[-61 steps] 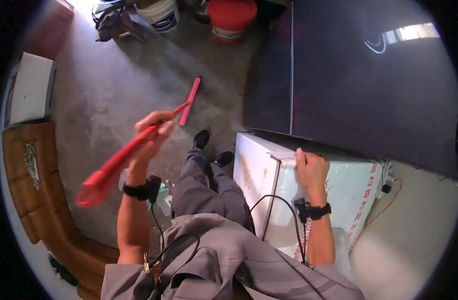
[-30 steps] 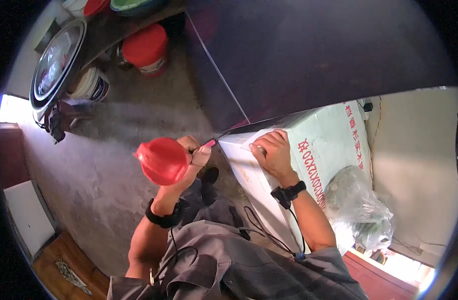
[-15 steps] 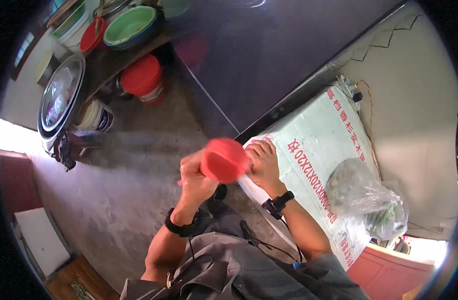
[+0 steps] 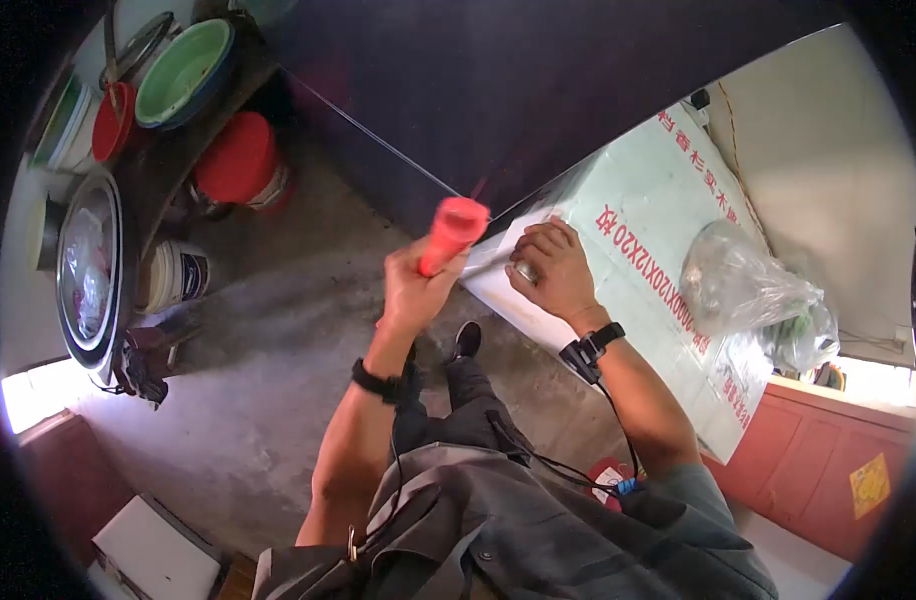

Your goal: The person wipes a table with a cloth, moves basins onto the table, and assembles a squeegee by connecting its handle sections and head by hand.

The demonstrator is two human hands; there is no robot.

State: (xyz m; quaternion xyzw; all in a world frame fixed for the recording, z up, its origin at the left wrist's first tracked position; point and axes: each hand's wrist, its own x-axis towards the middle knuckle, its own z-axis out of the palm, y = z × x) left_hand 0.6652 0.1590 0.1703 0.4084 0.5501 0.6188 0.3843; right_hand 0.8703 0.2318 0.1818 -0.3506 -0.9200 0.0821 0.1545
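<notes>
A red tube-like object [image 4: 452,232] with a hollow, wider end stands tilted in my left hand [image 4: 412,290], the fingers wrapped round its lower part. Its exact kind I cannot make out. Just to the right, my right hand [image 4: 553,268] is curled at the near corner of a long white box [image 4: 648,240] with red printing. Between its thumb and fingers shows a small, shiny, rounded thing [image 4: 525,270], mostly covered. The two hands are apart.
A dark glossy surface [image 4: 428,90] lies ahead. Clear plastic bags [image 4: 743,280] rest on the box. At left are a green basin [image 4: 183,75], a red-lidded bucket [image 4: 238,160], a white bucket [image 4: 173,275] and a large round tray [image 4: 90,265].
My hands have moved apart; the red object, earlier close against my right hand, has shifted up and now shows its length. The view has turned, so the box sits farther right.
</notes>
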